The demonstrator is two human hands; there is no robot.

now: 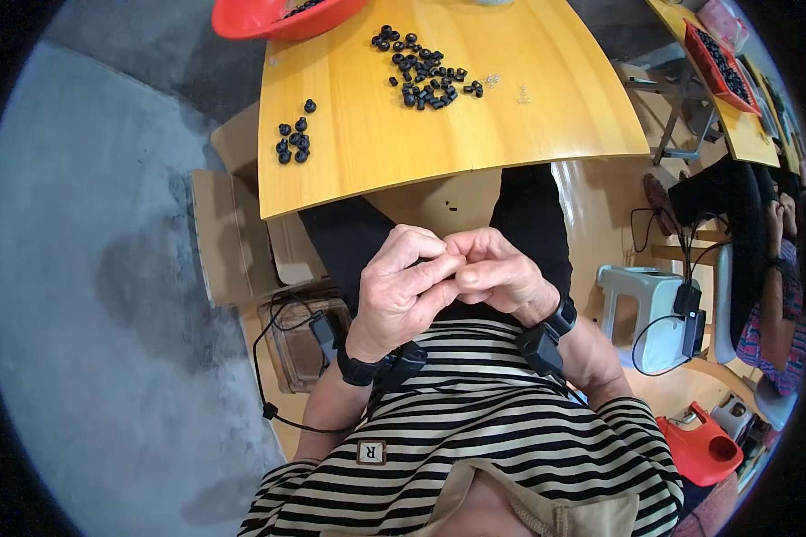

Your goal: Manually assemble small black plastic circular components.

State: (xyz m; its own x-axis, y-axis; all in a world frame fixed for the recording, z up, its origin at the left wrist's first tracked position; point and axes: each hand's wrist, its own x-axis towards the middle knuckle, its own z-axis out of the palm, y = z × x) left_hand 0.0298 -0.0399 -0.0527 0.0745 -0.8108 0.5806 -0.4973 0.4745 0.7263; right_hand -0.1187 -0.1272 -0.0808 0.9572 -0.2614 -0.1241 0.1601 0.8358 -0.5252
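Above my lap, just short of the table's near edge, my left hand point(405, 288) and my right hand point(503, 276) meet at the fingertips. Both are closed in a pinch. Whatever lies between the fingers is hidden. On the yellow wooden table point(546, 54) beyond them, a loose heap of small black plastic parts point(428, 80) lies scattered, some short cylinders, some knob-like. To its left, near the table's left edge, is a smaller group of black knob-like parts point(297, 141). Tiny clear pieces point(492, 80) lie at the heap's right.
A red basin point(287, 25) with dark parts stands at the far left corner. Cardboard boxes point(222, 237) sit on the floor at the left. At the right are a pale stool point(645, 313) with cables, a red plastic container point(700, 447), and another person beside a second table.
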